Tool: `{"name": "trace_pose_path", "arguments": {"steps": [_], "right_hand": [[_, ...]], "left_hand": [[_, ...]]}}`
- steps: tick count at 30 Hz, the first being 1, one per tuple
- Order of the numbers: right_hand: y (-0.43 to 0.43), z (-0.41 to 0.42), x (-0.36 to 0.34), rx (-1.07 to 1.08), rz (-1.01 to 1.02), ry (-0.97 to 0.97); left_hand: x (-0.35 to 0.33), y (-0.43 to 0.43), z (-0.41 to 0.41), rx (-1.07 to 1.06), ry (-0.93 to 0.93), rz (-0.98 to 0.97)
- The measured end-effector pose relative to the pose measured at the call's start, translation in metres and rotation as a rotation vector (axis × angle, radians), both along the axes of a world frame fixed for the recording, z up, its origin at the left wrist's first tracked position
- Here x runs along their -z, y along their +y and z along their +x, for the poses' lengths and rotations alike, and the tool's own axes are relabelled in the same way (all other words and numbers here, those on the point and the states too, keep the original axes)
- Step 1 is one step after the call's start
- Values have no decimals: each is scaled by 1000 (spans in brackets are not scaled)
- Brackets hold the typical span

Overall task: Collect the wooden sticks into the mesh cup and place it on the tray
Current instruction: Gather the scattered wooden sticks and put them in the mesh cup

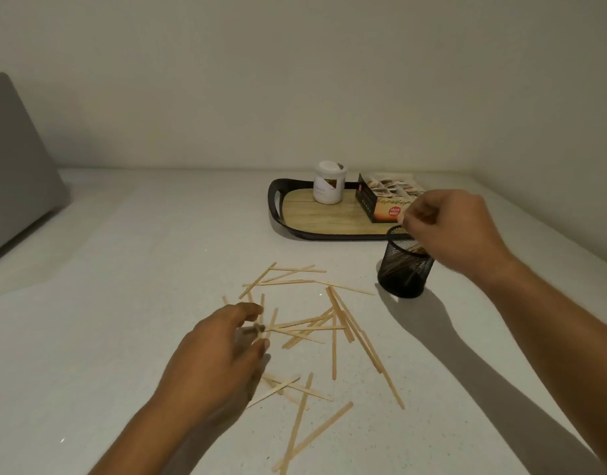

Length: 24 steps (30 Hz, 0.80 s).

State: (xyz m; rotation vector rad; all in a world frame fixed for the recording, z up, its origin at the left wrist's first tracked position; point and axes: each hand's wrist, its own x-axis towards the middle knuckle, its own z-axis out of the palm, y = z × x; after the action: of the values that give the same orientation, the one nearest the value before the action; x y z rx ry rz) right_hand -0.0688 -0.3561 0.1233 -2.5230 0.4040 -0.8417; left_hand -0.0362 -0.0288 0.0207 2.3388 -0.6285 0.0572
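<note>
Several thin wooden sticks (332, 332) lie scattered across the white counter in front of me. My left hand (223, 347) reaches into the left side of the pile, its fingers curled and pinching the ends of a few sticks. A black mesh cup (403, 272) stands upright to the right of the pile, with some sticks inside it. My right hand (453, 228) hovers over the cup's rim, fingers curled and pinching a stick end that points down into the cup. Behind the cup lies the tray (322, 217), black-rimmed with a wooden floor.
On the tray stand a white jar (328, 183) and a box of sachets (381, 200). A grey slanted object (17, 173) occupies the far left of the counter. A plain wall runs along the back of the counter.
</note>
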Motion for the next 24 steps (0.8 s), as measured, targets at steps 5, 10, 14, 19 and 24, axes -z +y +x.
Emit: {"name": "trace_pose_path", "arguments": {"steps": [5, 10, 14, 19, 24], "right_hand": [[58, -6, 57, -161, -70, 506], [90, -1, 98, -119, -285, 679], [107, 1, 101, -300, -234, 589], [109, 3, 97, -392, -230, 559], [105, 4, 94, -418, -227, 556]], "left_hand": [[3, 16, 12, 304, 83, 355], [7, 12, 16, 330, -10, 389], [9, -1, 14, 326, -100, 334], [13, -4, 17, 272, -117, 282], [14, -1, 21, 128, -62, 271]]}}
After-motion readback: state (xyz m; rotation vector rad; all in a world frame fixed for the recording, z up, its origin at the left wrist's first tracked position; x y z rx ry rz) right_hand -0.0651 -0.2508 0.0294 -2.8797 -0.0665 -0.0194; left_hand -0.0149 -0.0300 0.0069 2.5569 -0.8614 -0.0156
